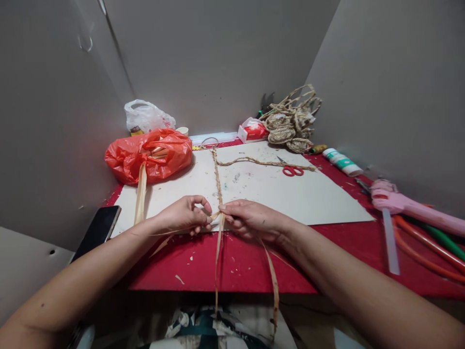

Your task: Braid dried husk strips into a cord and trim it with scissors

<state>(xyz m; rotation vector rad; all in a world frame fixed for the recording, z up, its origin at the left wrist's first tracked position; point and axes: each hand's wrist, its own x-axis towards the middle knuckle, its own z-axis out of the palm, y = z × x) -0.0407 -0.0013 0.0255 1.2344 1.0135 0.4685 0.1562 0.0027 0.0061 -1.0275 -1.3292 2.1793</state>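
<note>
A tan braid of dried plant fibre runs down the white board from a metal ring at the back. Its near end is pinched between the thumb and fingers of my right hand. My left hand, just left of the braid's end, is closed on a loose fibre strand. Another flat strand hangs straight down between my hands past the table edge. A third strand dangles below my right hand. A second braided length leads off to the right from near the ring.
Red-handled scissors lie on the white board. An orange plastic bag holds fibre strips at left, near a phone. Coiled braids are piled at back right. A pink glue gun rests on the red cloth at right.
</note>
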